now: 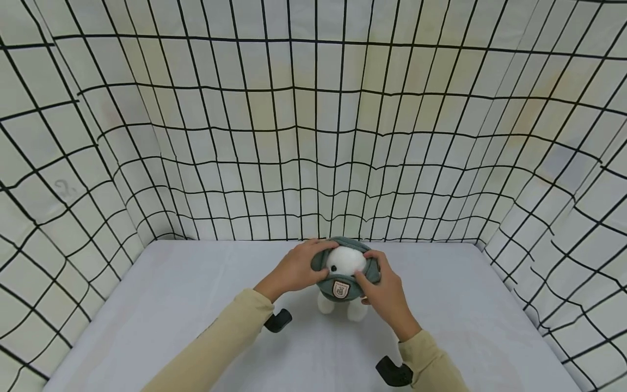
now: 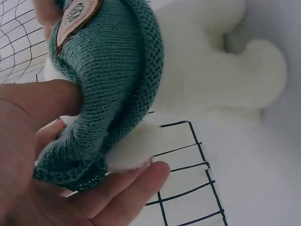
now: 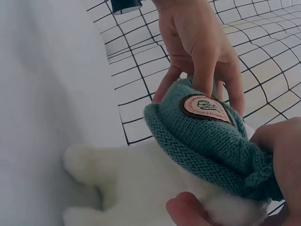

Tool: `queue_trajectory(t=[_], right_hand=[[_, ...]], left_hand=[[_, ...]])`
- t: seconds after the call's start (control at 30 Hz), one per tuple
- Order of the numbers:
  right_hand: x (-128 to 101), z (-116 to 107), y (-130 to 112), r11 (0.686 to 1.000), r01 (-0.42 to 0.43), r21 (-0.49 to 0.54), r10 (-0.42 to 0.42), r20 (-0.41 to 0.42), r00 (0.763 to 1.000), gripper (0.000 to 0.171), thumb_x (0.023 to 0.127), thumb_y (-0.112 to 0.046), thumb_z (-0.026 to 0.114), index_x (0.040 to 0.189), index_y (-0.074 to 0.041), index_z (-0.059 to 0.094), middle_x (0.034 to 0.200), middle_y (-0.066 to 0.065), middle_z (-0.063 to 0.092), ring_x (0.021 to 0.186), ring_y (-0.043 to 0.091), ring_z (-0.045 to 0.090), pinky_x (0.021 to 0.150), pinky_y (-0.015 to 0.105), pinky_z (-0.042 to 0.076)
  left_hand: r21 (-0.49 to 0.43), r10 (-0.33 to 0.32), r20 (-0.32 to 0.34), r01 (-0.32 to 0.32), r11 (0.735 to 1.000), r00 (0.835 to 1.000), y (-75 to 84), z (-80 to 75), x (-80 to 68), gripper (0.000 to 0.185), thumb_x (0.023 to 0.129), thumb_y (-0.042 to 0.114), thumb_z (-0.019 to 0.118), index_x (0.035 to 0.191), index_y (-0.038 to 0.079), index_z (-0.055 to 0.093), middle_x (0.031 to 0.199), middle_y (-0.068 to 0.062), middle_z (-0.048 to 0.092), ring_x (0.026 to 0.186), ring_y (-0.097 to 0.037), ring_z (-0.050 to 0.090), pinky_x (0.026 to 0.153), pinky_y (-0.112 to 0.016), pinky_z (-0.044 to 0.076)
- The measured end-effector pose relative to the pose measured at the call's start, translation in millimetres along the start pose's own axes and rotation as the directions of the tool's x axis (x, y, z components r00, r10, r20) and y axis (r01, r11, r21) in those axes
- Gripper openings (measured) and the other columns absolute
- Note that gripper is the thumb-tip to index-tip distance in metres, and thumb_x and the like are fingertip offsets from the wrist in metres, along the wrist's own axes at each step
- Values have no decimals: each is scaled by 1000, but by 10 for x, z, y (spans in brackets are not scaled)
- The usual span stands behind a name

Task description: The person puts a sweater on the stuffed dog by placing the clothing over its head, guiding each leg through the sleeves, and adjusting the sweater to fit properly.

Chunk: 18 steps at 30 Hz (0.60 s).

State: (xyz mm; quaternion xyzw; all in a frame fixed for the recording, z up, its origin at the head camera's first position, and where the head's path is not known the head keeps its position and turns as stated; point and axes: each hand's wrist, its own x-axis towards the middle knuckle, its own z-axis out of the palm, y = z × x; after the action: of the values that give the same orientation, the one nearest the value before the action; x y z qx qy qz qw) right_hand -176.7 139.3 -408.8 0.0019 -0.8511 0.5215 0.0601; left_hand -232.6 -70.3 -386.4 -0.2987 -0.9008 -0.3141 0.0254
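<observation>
A white plush toy (image 1: 357,310) is positioned at the middle of the table (image 1: 196,283), near its far edge, with two rounded feet directed toward the head camera. The face (image 1: 345,258) is framed by a teal knitted piece (image 1: 320,260), and one black eye (image 1: 333,268) is exposed above the lower band. A shield-shaped patch (image 1: 340,289) with a dark border is fixed to the front of that band.

The knitted piece is held from both sides. By the left hand (image 1: 300,267), its edge is gripped on the toy's side nearest that hand: the fingers are spread along the upper edge and the thumb is bent inward at the lower band. In the left wrist view, the knit is enclosed between thumb and fingers, with only a narrow gap left. By the right hand (image 1: 389,291), the opposite side is gripped; the thumb is set against the band, and the index finger is placed higher on the rim. In the right wrist view, part of this hand is cut off by the frame.

Both forearms are covered by beige sleeves (image 1: 220,337). A black fitting (image 1: 278,320) is seen beside the left sleeve, and a second one beside the right. The table is bordered by white walls (image 1: 303,147) marked with a black grid.
</observation>
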Motion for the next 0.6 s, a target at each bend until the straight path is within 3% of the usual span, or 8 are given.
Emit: queue_trajectory(t=[0.13, 0.23, 0.43, 0.53, 0.6], right_hand=[[23, 21, 40, 996, -51, 80, 50, 9, 999, 44, 91, -18, 63, 130, -27, 45, 122, 21, 54, 84, 24, 67, 57, 32, 59], [35, 27, 91, 990, -63, 125, 62, 16, 998, 46, 89, -14, 63, 130, -27, 47, 117, 19, 55, 89, 24, 63, 62, 32, 59], [58, 40, 178, 972, -52, 227, 47, 31, 998, 52, 86, -3, 61, 130, -27, 50, 113, 14, 59, 98, 21, 56, 80, 30, 50], [58, 59, 176, 943, -62, 326, 48, 51, 998, 55, 85, 2, 58, 133, -24, 50, 122, 15, 56, 108, 23, 55, 87, 33, 51], [61, 79, 170, 917, -72, 392, 52, 61, 997, 57, 84, 5, 56, 135, -22, 49, 130, 14, 53, 116, 24, 53, 91, 34, 50]], left_hand=[[-138, -36, 48, 42, 990, 998, -39, 27, 11, 56, 86, 12, 69, 139, 20, 51, 144, -7, 51, 130, -28, 50, 101, -46, 47], [-237, -60, 66, 74, 969, 996, -67, 57, 12, 58, 86, 9, 68, 140, 21, 50, 146, -6, 49, 129, -26, 50, 100, -46, 47], [-321, -85, 88, 109, 941, 992, -99, 99, 12, 63, 86, 5, 66, 144, 20, 46, 150, -7, 44, 137, -29, 42, 106, -50, 42], [-410, -117, 106, 150, 900, 987, -131, 112, 14, 65, 86, 3, 65, 143, 25, 46, 151, -4, 42, 139, -28, 40, 108, -51, 39], [-491, -139, 119, 180, 852, 983, -161, 123, 8, 66, 86, 1, 65, 142, 30, 47, 152, -1, 41, 140, -26, 38, 109, -52, 38]])
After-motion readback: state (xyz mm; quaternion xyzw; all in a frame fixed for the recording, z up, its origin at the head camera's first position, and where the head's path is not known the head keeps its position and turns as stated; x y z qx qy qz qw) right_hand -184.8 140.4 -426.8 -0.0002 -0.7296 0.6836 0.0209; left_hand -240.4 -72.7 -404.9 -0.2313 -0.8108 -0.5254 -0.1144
